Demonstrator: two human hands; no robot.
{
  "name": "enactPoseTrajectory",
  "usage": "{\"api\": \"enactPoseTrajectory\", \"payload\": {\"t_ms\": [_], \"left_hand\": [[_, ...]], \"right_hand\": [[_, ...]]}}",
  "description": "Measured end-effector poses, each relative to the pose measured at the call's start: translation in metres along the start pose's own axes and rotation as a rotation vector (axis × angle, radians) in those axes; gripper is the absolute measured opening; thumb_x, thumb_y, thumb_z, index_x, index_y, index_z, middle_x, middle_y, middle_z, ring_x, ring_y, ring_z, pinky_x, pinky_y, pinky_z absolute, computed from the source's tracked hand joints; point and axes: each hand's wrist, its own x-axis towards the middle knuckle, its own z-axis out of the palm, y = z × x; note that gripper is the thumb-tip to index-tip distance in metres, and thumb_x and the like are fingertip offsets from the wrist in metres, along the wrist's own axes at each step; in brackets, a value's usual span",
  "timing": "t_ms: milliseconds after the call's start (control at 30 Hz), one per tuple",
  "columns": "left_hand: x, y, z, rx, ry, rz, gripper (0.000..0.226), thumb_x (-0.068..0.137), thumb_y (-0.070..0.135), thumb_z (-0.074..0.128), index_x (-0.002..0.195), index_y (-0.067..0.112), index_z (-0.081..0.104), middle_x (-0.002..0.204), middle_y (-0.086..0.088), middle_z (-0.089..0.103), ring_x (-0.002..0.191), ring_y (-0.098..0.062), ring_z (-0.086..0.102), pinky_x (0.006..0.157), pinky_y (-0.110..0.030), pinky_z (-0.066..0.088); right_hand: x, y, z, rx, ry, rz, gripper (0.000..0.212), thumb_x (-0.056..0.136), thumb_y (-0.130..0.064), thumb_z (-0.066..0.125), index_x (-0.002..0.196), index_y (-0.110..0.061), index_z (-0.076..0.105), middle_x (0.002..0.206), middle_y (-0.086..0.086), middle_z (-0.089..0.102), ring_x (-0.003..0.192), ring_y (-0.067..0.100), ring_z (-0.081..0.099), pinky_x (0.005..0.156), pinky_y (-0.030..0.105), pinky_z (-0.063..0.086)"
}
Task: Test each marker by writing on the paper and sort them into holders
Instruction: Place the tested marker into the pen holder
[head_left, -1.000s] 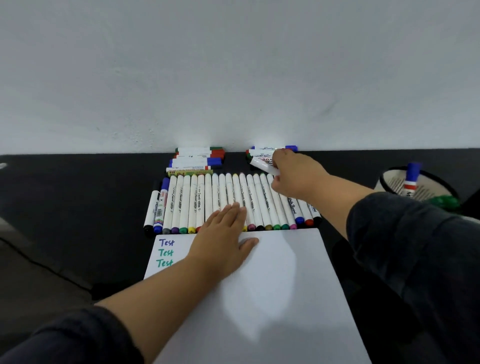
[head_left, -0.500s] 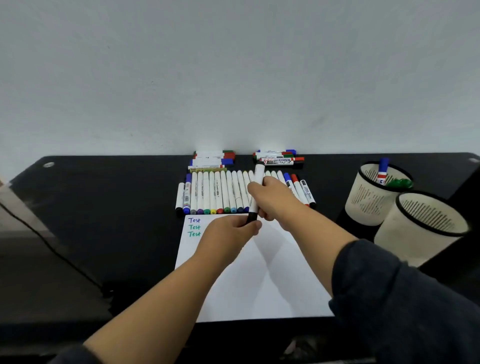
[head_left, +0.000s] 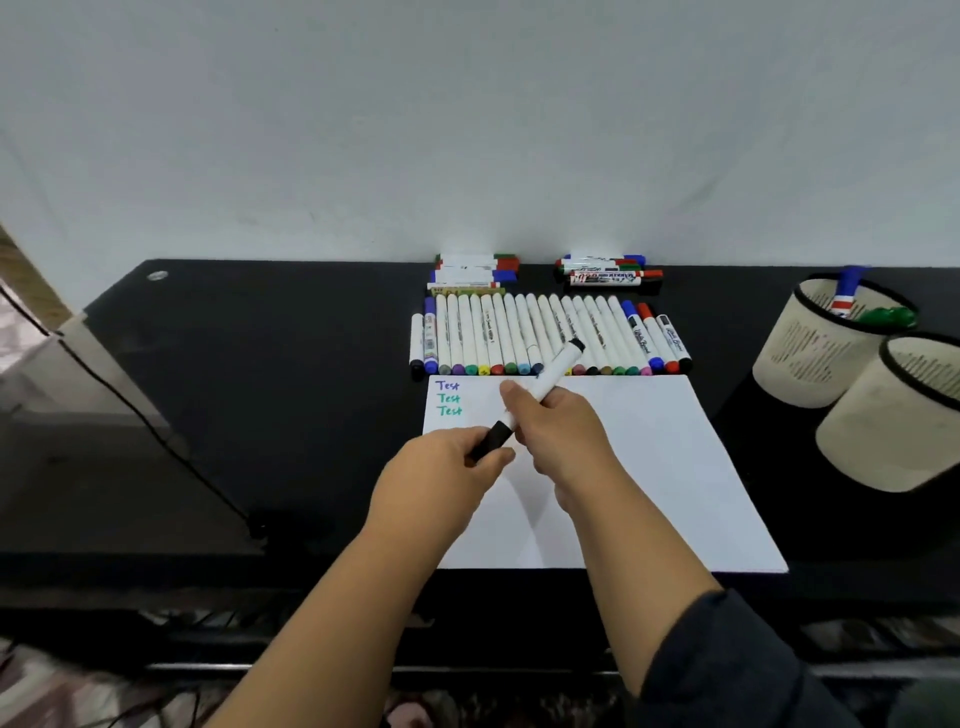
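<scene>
Above the paper (head_left: 623, 467) on the tabletop (head_left: 285, 389), the right hand (head_left: 561, 436) gripped a white marker (head_left: 553, 376) while the left hand (head_left: 447, 473) pinched its black cap (head_left: 493, 439).

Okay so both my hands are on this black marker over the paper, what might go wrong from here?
1. The left hand grips the black cap while the right hand holds the marker; a sudden pull apart might streak ink on fingers or the paper.
2. A jerk forward may scatter the marker row just beyond.
3. Nothing pins the paper, so it could slide while writing.
</scene>
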Motion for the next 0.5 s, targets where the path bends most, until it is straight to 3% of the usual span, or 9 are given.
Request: {"api": "enactPoseTrajectory", "payload": {"t_ms": [167,267,333,433,500], "left_hand": [[0.002,-0.007,-0.004,0.024,-0.05,-0.009,0.024,0.093,0.044,0.049,0.105,0.029,0.063,0.077,0.008,0.061,0.071,-0.01,0.056,0.063,-0.029,0.048],[0.006,-0.011,-0.007,-0.049,-0.068,-0.029,0.018,0.092,0.042,0.051,0.09,0.029,0.063,0.074,0.005,0.062,0.065,-0.011,0.054,0.063,-0.031,0.048],[0.008,-0.014,-0.009,-0.128,-0.075,-0.038,0.023,0.092,0.042,0.053,0.078,0.027,0.064,0.071,0.002,0.063,0.057,-0.01,0.05,0.059,-0.03,0.045],[0.009,-0.02,-0.011,-0.279,-0.081,-0.049,0.032,0.091,0.041,0.055,0.066,0.024,0.065,0.057,0.009,0.059,0.039,-0.002,0.04,0.044,-0.015,0.035],[0.008,-0.023,-0.013,-0.335,-0.084,-0.061,0.032,0.09,0.039,0.056,0.064,0.024,0.066,0.058,0.011,0.062,0.039,0.001,0.043,0.04,-0.01,0.034]], "right_hand": [[0.005,0.004,0.011,-0.019,0.014,-0.013,0.025,0.093,-0.031,0.051,0.076,-0.014,0.056,0.064,-0.002,0.05,0.053,0.011,0.041,0.051,0.023,0.032],[0.008,0.003,0.015,0.004,-0.003,-0.017,0.024,0.094,-0.028,0.05,0.074,-0.017,0.055,0.059,-0.007,0.049,0.051,0.007,0.041,0.048,0.02,0.031],[0.009,0.002,0.017,0.025,-0.018,-0.017,0.023,0.094,-0.026,0.05,0.073,-0.018,0.054,0.056,-0.01,0.047,0.048,0.003,0.041,0.044,0.017,0.03],[0.008,0.0,0.019,0.052,-0.032,-0.019,0.023,0.094,-0.023,0.05,0.071,-0.02,0.051,0.053,-0.011,0.045,0.045,0.002,0.038,0.041,0.014,0.029],[0.008,-0.001,0.021,0.069,-0.042,-0.024,0.023,0.094,-0.022,0.049,0.071,-0.019,0.051,0.047,-0.014,0.047,0.042,0.0,0.039,0.041,0.015,0.03]]}}
